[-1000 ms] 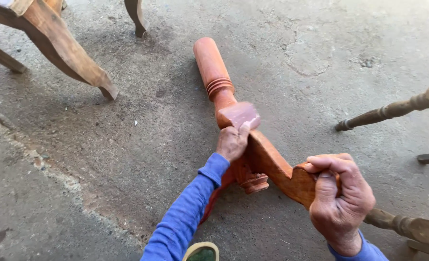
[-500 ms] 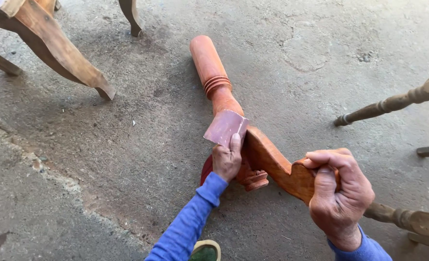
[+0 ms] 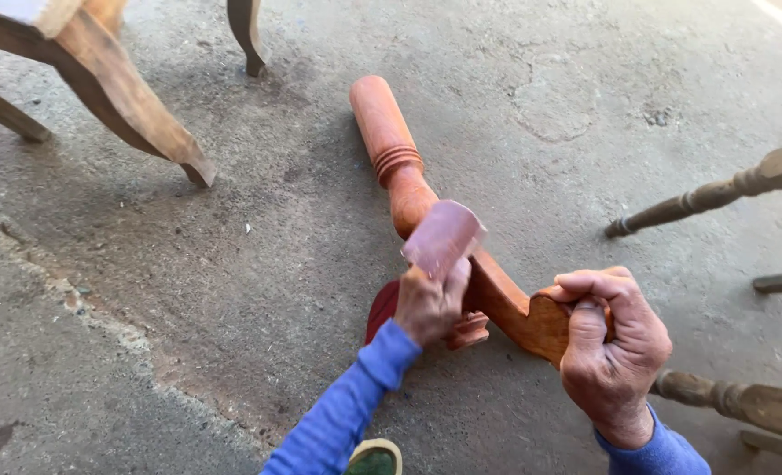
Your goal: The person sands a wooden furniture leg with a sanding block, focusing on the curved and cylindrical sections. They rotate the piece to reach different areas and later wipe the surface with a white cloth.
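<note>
A reddish-brown turned wooden furniture leg (image 3: pixel 392 148) lies on the concrete floor, its round end pointing away from me. My left hand (image 3: pixel 429 303) holds a small reddish sheet of sandpaper (image 3: pixel 444 236) against the middle of the leg. My right hand (image 3: pixel 613 341) is closed around the leg's flat curved near end, lifting it off the floor. Both sleeves are blue.
A wooden chair frame (image 3: pixel 118 92) stands at the top left, with another chair leg (image 3: pixel 248 37) behind it. Turned brown furniture legs (image 3: pixel 716 195) lie at the right edge, and one more (image 3: pixel 734 400) runs under my right hand. A green shoe tip (image 3: pixel 375 458) shows at the bottom.
My left hand has slid the sandpaper back along the leg toward me, and the paper's free end now sticks up. My right hand keeps its grip.
</note>
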